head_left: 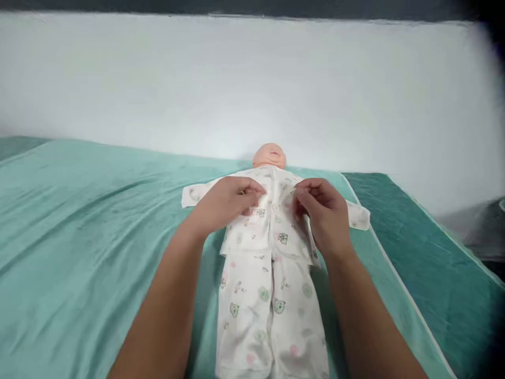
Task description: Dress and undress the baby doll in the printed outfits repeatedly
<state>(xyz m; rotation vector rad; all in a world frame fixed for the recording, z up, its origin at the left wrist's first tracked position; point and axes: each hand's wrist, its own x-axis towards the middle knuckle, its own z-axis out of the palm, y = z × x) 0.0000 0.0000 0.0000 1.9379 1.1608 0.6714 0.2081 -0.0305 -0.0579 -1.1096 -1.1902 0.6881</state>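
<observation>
A baby doll (pixel 269 155) lies on its back, its head toward the wall. It wears a white printed baby shirt (pixel 276 226) with a split running down the front, and matching printed trousers (pixel 258 316). My left hand (pixel 239 197) is over the left half of the chest, thumb and fingers drawn together in a loose pinch. Over the right half of the chest, my right hand (pixel 321 210) has its fingers curled in toward the thumb. Whether either hand grips cloth is hidden by the fingers. Both sleeves stretch out sideways.
A light green sheet (pixel 98 237) with soft creases lies under the doll. Beyond its right edge shows a darker green cover (pixel 418 263). A white wall (pixel 197 84) rises behind the doll's head. Something dark (pixel 489 231), partly blurred, is at the far right.
</observation>
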